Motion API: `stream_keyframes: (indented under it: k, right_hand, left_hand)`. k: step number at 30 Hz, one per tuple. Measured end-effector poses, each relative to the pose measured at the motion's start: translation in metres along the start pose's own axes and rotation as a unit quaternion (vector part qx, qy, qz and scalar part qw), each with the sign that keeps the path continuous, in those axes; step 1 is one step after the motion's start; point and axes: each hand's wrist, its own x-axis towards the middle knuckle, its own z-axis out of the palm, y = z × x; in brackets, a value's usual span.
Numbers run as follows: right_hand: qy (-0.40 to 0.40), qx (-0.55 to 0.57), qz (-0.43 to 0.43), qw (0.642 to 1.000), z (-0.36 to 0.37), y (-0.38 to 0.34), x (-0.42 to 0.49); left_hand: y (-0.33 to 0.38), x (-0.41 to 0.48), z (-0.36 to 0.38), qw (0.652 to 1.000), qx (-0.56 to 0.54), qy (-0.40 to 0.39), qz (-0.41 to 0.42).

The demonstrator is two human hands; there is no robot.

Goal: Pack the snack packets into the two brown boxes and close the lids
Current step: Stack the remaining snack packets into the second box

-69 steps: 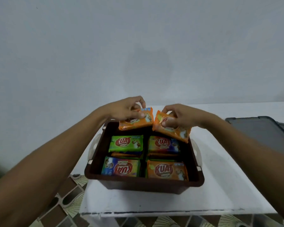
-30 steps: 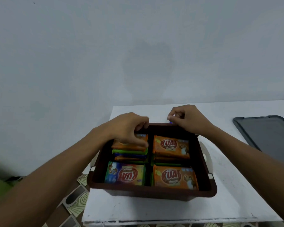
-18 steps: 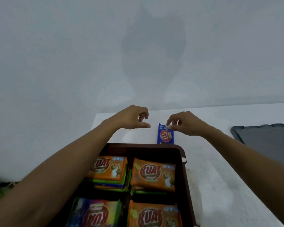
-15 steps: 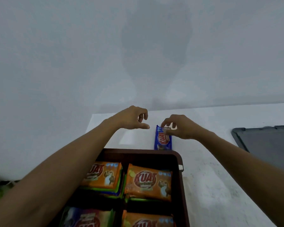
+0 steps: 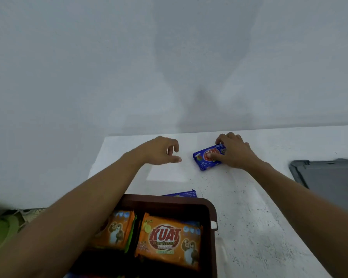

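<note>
A brown box (image 5: 212,209) sits at the near edge of the white table, its lid off, with orange snack packets (image 5: 170,242) on top inside. Beyond it, my right hand (image 5: 234,152) grips a blue snack packet (image 5: 204,160) that lies on the table near the wall. My left hand (image 5: 161,150) hovers over the bare table to the left of that packet, fingers loosely curled, holding nothing. The edge of another blue packet (image 5: 182,194) shows just behind the box's far rim.
A grey lid or tray (image 5: 329,177) lies at the right edge of the white table (image 5: 249,207). A plain wall rises directly behind the table. The table's left edge drops off to a patterned floor and something green (image 5: 0,231).
Both hands left the box after laying orange packets in it and reached to the far side of the table. My right hand took hold of the blue packet and turned it sideways.
</note>
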Motion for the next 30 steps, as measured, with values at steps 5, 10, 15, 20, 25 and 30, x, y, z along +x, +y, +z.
stream_keyframes:
  k: [5, 10, 15, 20, 25, 30]
  right_hand:
    - [0.022, 0.023, -0.026, 0.999, 0.007, -0.003, -0.011]
    - [0.013, 0.016, -0.022, 1.0, 0.012, -0.009, -0.022]
    - [0.015, 0.008, -0.015, 1.0, 0.016, -0.011, -0.028]
    - [0.017, 0.005, -0.018, 1.0, 0.018, -0.008, -0.029]
    - [0.025, 0.004, -0.05, 0.998, 0.02, -0.006, -0.03]
    - [-0.003, 0.002, -0.093, 0.996, 0.017, -0.001, -0.035]
  left_hand:
    - [0.001, -0.013, 0.007, 1.0, 0.01, 0.017, -0.009]
    - [0.013, -0.026, 0.017, 0.999, 0.015, 0.024, 0.02]
    - [0.008, -0.033, 0.025, 0.999, 0.013, -0.037, 0.02]
    - [0.003, -0.025, 0.027, 0.996, 0.057, -0.071, 0.019]
    - [0.01, -0.018, 0.027, 0.993, 0.077, -0.088, 0.029]
    - [0.019, 0.0, 0.024, 0.988, 0.114, -0.096, 0.034]
